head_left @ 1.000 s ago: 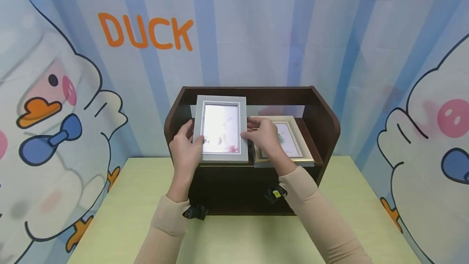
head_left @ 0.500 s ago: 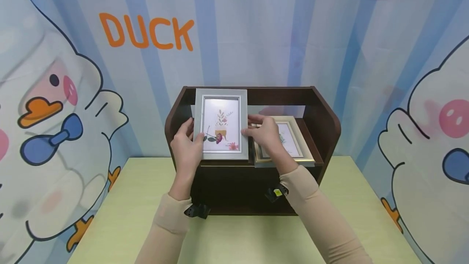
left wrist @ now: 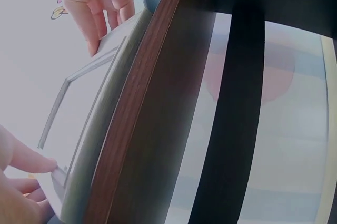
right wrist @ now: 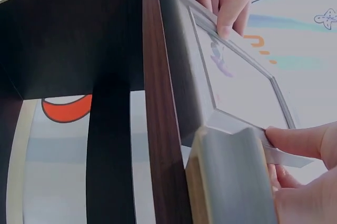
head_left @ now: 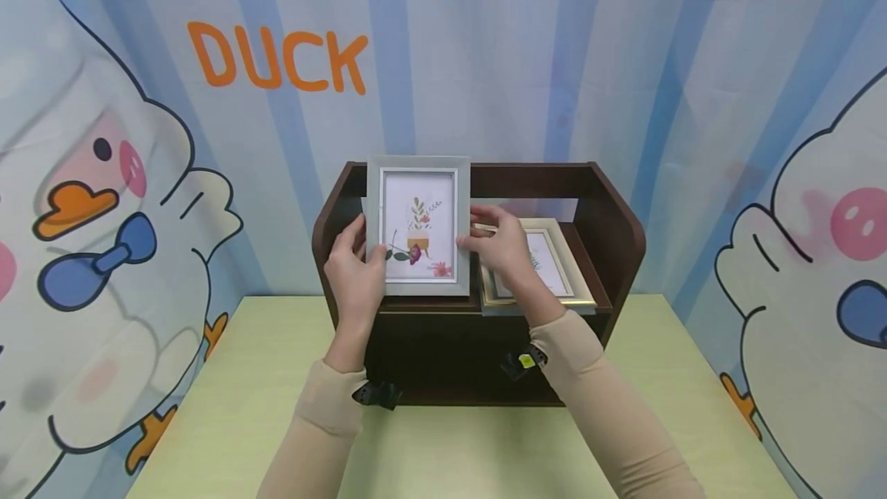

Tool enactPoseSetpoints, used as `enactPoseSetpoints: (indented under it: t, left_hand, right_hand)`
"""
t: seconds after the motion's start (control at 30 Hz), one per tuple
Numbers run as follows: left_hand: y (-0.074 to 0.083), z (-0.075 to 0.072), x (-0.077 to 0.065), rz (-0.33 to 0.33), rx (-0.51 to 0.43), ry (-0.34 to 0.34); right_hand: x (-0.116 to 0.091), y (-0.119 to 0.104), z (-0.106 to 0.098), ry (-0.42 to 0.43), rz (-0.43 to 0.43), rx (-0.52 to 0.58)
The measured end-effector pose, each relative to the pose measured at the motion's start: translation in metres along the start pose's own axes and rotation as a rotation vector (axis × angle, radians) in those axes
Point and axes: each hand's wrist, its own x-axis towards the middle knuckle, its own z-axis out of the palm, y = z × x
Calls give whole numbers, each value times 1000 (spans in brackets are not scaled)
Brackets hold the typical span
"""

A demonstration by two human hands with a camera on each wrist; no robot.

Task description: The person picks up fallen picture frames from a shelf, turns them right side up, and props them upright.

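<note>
A grey-white picture frame [head_left: 419, 288] with a plant-and-rose print stands nearly upright at the left of a dark brown shelf [head_left: 457, 360]. My left hand [head_left: 355, 272] pinches its left edge, thumb in front and fingers behind. On the opposite edge, my right hand [head_left: 509, 252] grips the frame the same way. A gold-and-cream picture frame [head_left: 575, 272] leans back on the shelf to the right, partly hidden behind my right hand and wrist. In the right wrist view the grey frame's lower edge [right wrist: 184, 76] sits close along the shelf board [right wrist: 160, 108].
The shelf unit has raised side panels [head_left: 610, 237] and a back rail [head_left: 533, 179]. It stands on a pale yellow-green table [head_left: 277, 345]. Behind hangs a blue-striped curtain [head_left: 478, 60] printed with ducks.
The grey picture frame has tilted more upright and its top edge has risen above the back rail. Glare has left its glass, so the print shows. Both hands keep hold of it.
</note>
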Motion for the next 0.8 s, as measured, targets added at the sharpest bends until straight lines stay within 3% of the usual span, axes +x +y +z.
enactPoseSetpoints:
  t: [0.47,0.8]
  left_hand:
    - [-8,0,1,81,-27,9]
    - [-7,0,-1,84,-15,6]
  right_hand:
    - [-3,-1,-1,-20,-58,73]
    - [-2,2,1,8,-112,96]
